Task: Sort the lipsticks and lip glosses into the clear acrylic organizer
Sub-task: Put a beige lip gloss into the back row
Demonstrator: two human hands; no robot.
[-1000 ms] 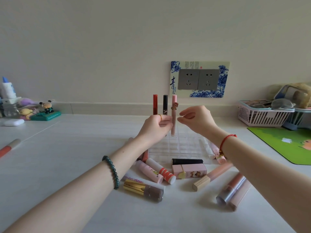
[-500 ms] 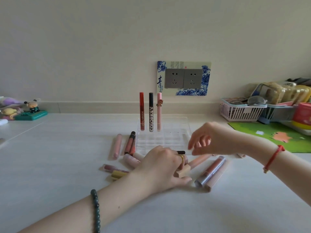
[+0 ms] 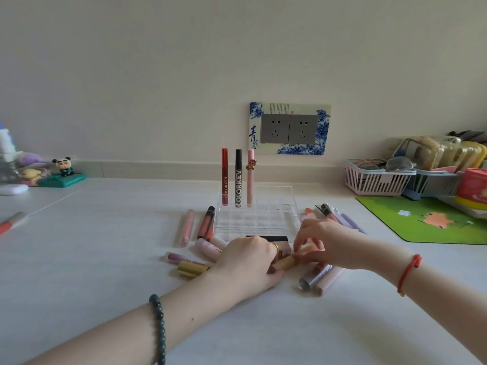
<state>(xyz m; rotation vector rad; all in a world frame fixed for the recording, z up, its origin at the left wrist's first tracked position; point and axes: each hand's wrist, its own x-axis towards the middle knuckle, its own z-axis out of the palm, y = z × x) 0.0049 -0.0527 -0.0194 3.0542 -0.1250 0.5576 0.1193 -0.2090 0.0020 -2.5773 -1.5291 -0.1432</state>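
The left hand (image 3: pixel 247 262) lay knuckles-up on the table (image 3: pixel 92 259), fingers curled over a tube with a square wooden cap (image 3: pixel 283 264); whether it truly gripped it could not be told. The right hand (image 3: pixel 322 239) hovered just beside, fingers bent and loosely parted, tips touching the tube's peach barrel (image 3: pixel 307 250). Glossy plastic tubes lay scattered around both hands, among them a gold-capped one (image 3: pixel 191 268) and a silver-capped one (image 3: pixel 315 276). Just behind stood the clear acrylic organizer (image 3: pixel 274 214), its gridded cells mostly vacant, with a red tube (image 3: pixel 224 177), a black tube (image 3: pixel 238 177) and a pink tube (image 3: pixel 250 177) upright in the back row.
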